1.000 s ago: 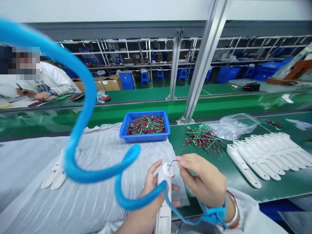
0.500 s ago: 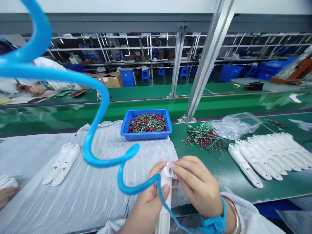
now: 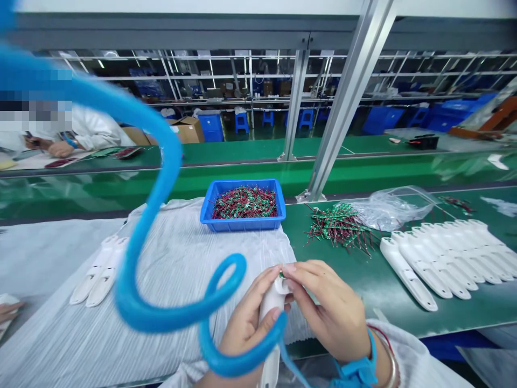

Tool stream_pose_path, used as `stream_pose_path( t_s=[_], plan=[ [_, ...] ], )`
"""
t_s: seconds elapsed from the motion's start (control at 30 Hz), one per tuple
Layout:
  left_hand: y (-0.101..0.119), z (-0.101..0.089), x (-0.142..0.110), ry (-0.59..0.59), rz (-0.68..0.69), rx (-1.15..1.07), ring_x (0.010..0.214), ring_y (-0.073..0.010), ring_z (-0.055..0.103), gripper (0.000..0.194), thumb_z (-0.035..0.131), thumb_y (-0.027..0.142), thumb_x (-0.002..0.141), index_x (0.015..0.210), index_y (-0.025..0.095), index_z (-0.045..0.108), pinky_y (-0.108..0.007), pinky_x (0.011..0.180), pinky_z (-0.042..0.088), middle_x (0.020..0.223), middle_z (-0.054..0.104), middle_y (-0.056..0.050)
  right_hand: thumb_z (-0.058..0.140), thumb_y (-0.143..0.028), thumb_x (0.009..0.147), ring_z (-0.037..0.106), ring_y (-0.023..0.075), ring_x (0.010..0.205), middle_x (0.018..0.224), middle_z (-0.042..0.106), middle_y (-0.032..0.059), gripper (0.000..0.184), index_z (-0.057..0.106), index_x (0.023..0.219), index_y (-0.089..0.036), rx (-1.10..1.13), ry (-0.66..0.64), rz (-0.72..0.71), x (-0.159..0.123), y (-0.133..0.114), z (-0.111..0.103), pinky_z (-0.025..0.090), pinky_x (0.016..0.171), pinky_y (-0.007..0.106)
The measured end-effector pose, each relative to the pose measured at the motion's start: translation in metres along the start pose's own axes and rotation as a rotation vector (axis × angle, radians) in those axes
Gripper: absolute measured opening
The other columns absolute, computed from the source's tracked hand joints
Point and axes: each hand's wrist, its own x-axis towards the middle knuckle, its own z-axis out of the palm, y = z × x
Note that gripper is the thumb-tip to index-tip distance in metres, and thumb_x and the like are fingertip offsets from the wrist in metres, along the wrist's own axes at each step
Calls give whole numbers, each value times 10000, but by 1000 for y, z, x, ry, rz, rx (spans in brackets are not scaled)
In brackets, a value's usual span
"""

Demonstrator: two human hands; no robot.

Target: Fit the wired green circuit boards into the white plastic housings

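Note:
My left hand (image 3: 245,324) is wrapped round a white plastic handle-shaped housing (image 3: 273,303), held upright with its open end up. At that end, the fingertips of my right hand (image 3: 333,310) pinch close together over a small green circuit board (image 3: 281,275), mostly hidden by the fingers. A blue wrist strap (image 3: 355,372) is on my right wrist. The coiled blue cord (image 3: 161,318) loops in front of my left hand and the lower housing. Beyond my hands stands a blue bin (image 3: 242,224) filled with small green boards on dark red wires.
Loose wired boards (image 3: 339,229) lie right of the bin beside a clear plastic bag (image 3: 390,207). A row of white housings (image 3: 436,258) is at right, two more (image 3: 99,275) at left on white sheeting (image 3: 169,302). A co-worker's hands (image 3: 60,148) show at far left.
My right fingers have closed in over the housing's open end, and a green bit of board now shows there. The blue cord has swung lower across my left hand.

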Motion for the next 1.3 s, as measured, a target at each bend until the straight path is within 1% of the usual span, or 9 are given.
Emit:
stream_pose_path(
  t_s=[0.17,0.27,0.37,0.5,0.67,0.87,1.07,1.2,1.3],
  plan=[
    [-4,-3,-2,-53,-44,9,1294,-260,372,443,524,318,850,1269,430,436,-402,1008,424,1428,401,40,653,-136,739,676,135,780,858,701,6,303,563,1012,-230,421,-49,430,4,8,-2,574,735,264],
    [-5,-5,-2,-75,-31,147,1296,-250,371,464,505,321,859,1296,431,391,-411,1025,401,1420,418,41,728,-171,654,654,109,638,770,645,-13,321,551,920,-205,781,-136,698,7,18,-3,575,589,221],
    [-6,-7,-1,-101,-8,191,1267,-234,414,471,469,319,876,1314,442,344,-406,992,436,1395,453,40,792,-196,568,598,75,543,672,561,-52,372,518,819,-188,944,-163,845,7,27,-2,542,518,187],
    [-7,-9,0,-93,22,282,1241,-227,446,499,455,309,883,1329,461,292,-442,1034,379,1385,465,45,818,-232,527,593,77,555,627,551,-53,380,490,711,-173,939,-221,872,7,33,0,524,536,183],
    [-5,-8,-1,-84,-1,251,1252,-208,430,540,462,297,884,1335,493,240,-446,1064,332,1353,494,65,805,-282,550,600,93,561,623,571,-43,355,516,729,-180,871,-225,864,7,32,-2,523,543,204],
    [-5,-5,-3,-77,-42,99,1261,-213,415,495,479,292,877,1303,487,319,-351,921,496,1361,483,62,748,-243,642,564,77,571,637,555,-44,275,490,716,-182,898,-246,830,3,27,-1,479,544,193],
    [-10,-5,-2,-77,-6,118,1247,-194,426,486,476,270,883,1279,518,342,-317,919,491,1354,486,92,720,-254,674,477,80,596,635,478,-43,301,433,626,-179,790,-169,761,-6,30,3,434,566,212],
    [-6,-4,4,-82,-70,60,1208,-211,464,500,464,305,886,1336,443,296,-332,880,512,1331,494,25,719,-254,671,481,86,588,626,480,-41,292,438,634,-184,791,-168,763,-5,29,2,426,546,210],
    [1,-2,10,-9,-77,184,1071,-200,561,461,448,348,885,1333,343,343,-326,815,537,1301,480,-47,714,-249,674,499,86,581,625,477,-42,271,455,629,-180,756,-130,757,-2,22,1,439,549,209]
  ],
)
